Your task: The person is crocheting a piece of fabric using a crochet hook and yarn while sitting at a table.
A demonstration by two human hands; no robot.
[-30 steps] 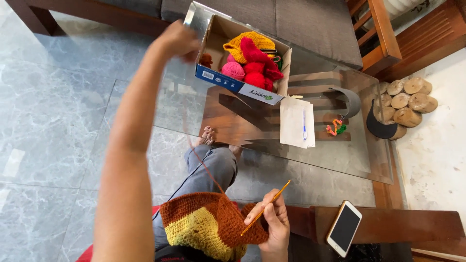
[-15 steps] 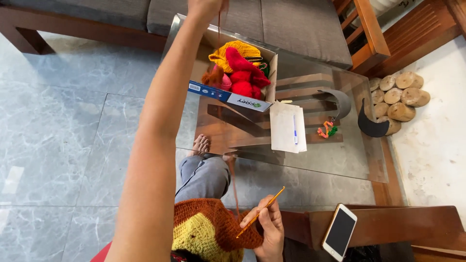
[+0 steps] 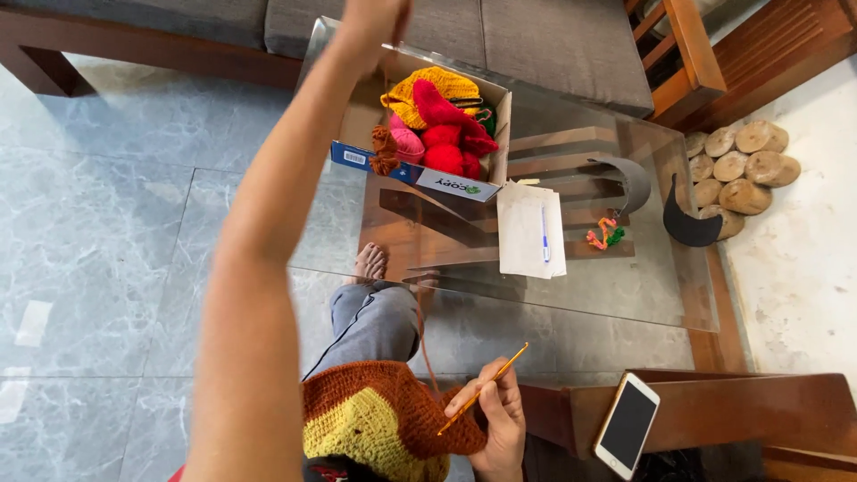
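Above box [image 3: 420, 174] rim, left hand [image 3: 375, 18]; glass tabletop [image 3: 607, 286] bare beyond.

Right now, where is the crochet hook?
In the head view, the orange crochet hook is at the bottom, right of centre, held in the right hand, slanting up from the brown-and-yellow crochet piece, left of the phone.

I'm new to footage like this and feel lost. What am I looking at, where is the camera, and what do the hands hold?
There is no machine here: a camera worn on a person's head looks down at their own bare hands. The left hand is stretched up above a cardboard box of coloured yarn on a glass table; its fingers are cut off at the picture's top edge. The right hand holds an orange crochet hook against a brown and yellow crochet piece. Folded paper with a pen lies on the glass; a phone rests on a wooden ledge.
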